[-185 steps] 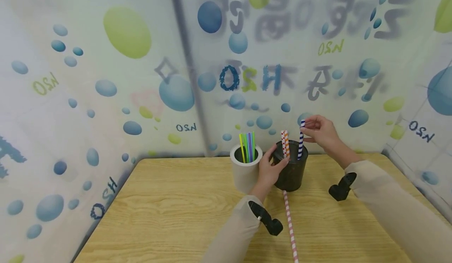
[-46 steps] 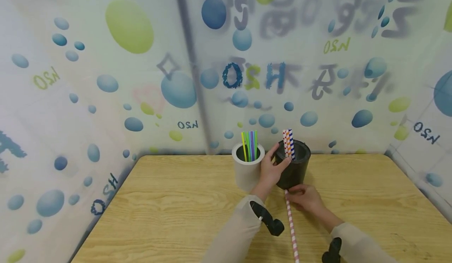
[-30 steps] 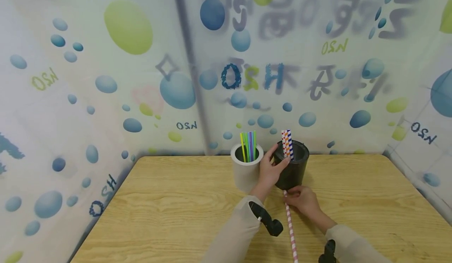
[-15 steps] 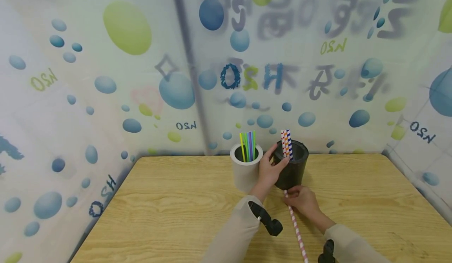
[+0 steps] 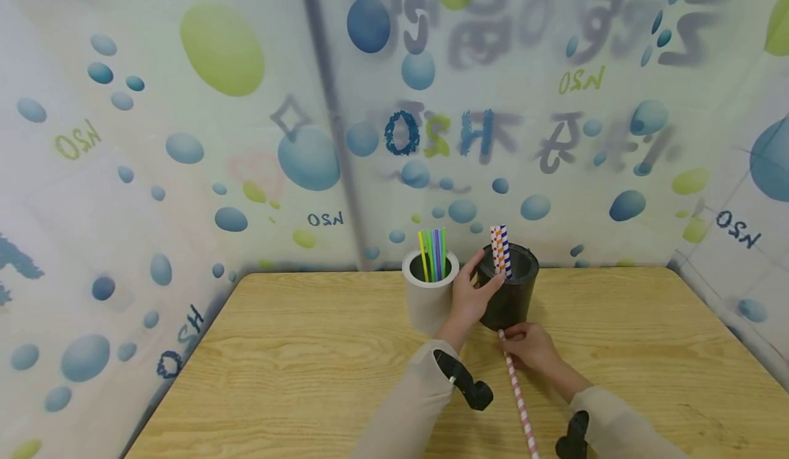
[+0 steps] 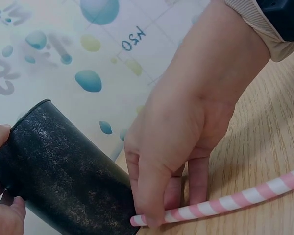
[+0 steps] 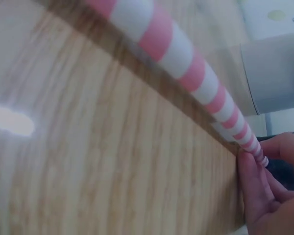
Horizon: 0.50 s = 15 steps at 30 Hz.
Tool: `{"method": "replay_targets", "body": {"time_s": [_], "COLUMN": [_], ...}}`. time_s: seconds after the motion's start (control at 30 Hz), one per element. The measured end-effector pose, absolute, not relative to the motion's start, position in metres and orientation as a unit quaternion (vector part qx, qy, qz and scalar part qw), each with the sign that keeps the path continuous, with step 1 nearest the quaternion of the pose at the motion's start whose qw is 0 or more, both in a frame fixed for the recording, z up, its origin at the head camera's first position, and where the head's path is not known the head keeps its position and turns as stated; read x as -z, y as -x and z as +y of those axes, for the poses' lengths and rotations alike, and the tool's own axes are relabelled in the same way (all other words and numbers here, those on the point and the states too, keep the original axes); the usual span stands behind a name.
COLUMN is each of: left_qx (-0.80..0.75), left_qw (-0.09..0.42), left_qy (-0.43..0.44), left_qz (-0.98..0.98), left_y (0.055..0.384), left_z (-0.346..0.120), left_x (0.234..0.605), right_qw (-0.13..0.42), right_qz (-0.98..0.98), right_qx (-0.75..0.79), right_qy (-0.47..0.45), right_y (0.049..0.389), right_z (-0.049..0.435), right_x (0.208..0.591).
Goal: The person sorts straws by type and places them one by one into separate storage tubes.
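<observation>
My left hand (image 5: 471, 299) grips the black cup (image 5: 516, 301) by its left side near the rim, thumb toward the front. Inside that cup stand several patterned paper straws (image 5: 501, 253), with red dots, orange marks and blue stripes. In front of the cup's base, my right hand (image 5: 533, 348) pinches the far end of a pink-and-white striped straw (image 5: 518, 394). The left wrist view has the thumb and fingers of the right hand (image 6: 171, 142) around the straw's tip, close to the black cup (image 6: 68, 171). In the right wrist view the striped straw (image 7: 191, 73) runs diagonally above the tabletop.
A white cup (image 5: 425, 305) with several thin coloured straws (image 5: 435, 255) stands left of the black cup, beside my left hand. All of it is on a wooden table (image 5: 296, 363). A printed curtain (image 5: 246, 123) hangs behind the table's back edge.
Earlier my right hand held the blue-striped straw over the cup; that straw now stands with the others. The right hand came down to the pink-striped straw, whose near end swung right.
</observation>
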<state>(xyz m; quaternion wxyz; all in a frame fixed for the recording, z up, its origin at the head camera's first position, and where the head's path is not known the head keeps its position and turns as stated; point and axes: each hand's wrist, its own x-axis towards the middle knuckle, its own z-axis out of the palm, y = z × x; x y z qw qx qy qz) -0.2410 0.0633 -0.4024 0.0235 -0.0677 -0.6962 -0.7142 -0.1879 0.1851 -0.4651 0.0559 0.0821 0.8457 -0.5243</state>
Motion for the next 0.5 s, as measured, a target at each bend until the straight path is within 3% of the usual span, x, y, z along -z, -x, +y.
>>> {"method": "replay_targets", "body": {"time_s": [0.33,0.5], "left_qx": [0.719,0.715], "left_qw": [0.017,0.019], "left_qy": [0.066,0.074], "left_qz": [-0.692,-0.695], "left_y": [0.231,0.239], "left_z": [0.059,0.062], "left_x": [0.386,0.399], "right_qw": [0.089,0.119], "right_qz": [0.833,0.813], "right_qx": [0.539,0.567], "right_qy": [-0.09,-0.056], "right_y": [0.193,0.193], "right_z": [0.191,0.199], "right_x": [0.468,0.464]}}
